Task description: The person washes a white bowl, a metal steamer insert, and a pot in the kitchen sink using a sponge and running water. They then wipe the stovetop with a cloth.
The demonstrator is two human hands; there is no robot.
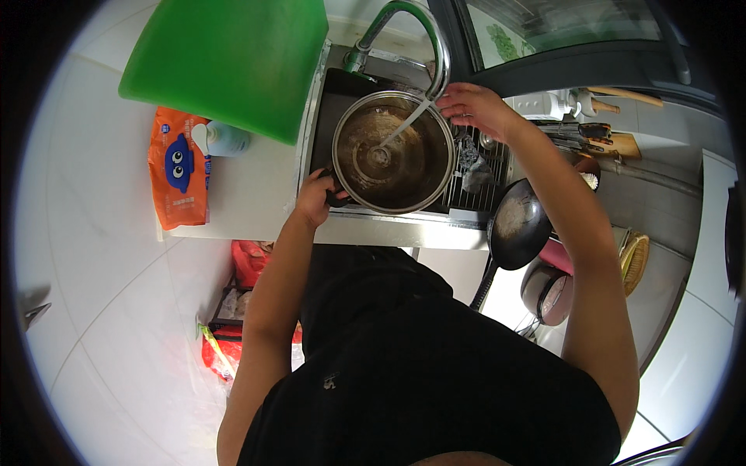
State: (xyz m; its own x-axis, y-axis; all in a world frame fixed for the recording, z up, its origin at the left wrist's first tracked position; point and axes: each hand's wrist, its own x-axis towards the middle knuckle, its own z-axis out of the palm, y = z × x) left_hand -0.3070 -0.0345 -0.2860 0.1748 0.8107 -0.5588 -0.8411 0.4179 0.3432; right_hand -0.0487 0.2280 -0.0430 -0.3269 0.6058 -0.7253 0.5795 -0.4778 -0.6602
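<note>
My left hand (316, 197) grips the black handle of a round metal pot (402, 180) at its lower left. The pot is over the dark sink (327, 110), and water from the chrome gooseneck faucet (441, 41) runs into it. Its inside looks brownish and holds some water. My right hand (471, 106) is beside the faucet's spout end, fingers partly bent; whether it touches the spout I cannot tell. Right of the pot, a grey scouring pad (467, 152) and a crumpled clear plastic piece (478, 176) lie on a wire rack (495, 157).
A large green cutting board (227, 64) stands at the upper left, near an orange packet (179, 169) and a pump bottle (228, 140). A black wok (517, 224) is at the right by the counter edge. Knives (568, 137) and a white bottle (536, 106) stand farther right, below the window frame (542, 67).
</note>
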